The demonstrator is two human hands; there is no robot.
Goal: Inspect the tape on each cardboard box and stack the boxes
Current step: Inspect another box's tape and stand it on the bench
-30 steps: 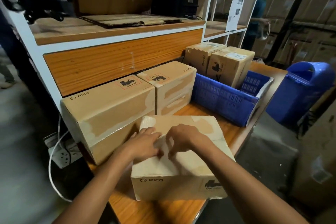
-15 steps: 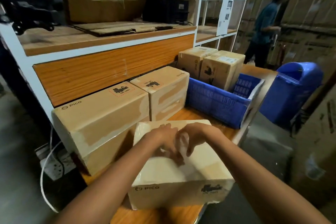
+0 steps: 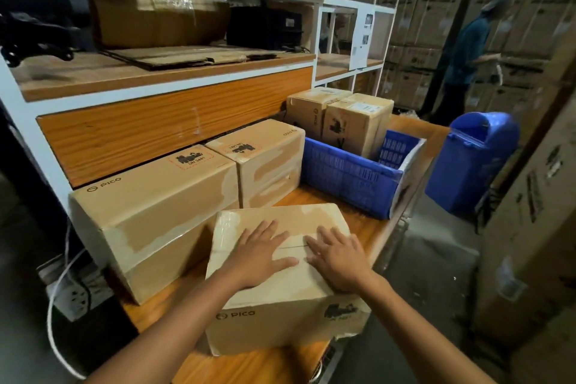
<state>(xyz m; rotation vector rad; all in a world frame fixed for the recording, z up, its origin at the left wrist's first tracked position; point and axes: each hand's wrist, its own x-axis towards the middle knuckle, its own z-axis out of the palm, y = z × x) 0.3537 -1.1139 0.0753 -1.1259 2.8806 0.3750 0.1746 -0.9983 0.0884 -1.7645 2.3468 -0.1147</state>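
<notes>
Flatly, left hand [image 3: 258, 254], right hand [image 3: 338, 262], table-edge box [image 3: 280, 321]

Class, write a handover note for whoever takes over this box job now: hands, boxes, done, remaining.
Left hand and right hand: both open, flat on the taped top of the near box.
The near box sits on the table at its front edge, unstacked.
Two taped boxes stand side by side against the shelf unit; two further boxes stand in the blue crate.
Done: apparently those by the shelf. Left: finish this tape check, stack the box, then probably the crate's pair.
</notes>
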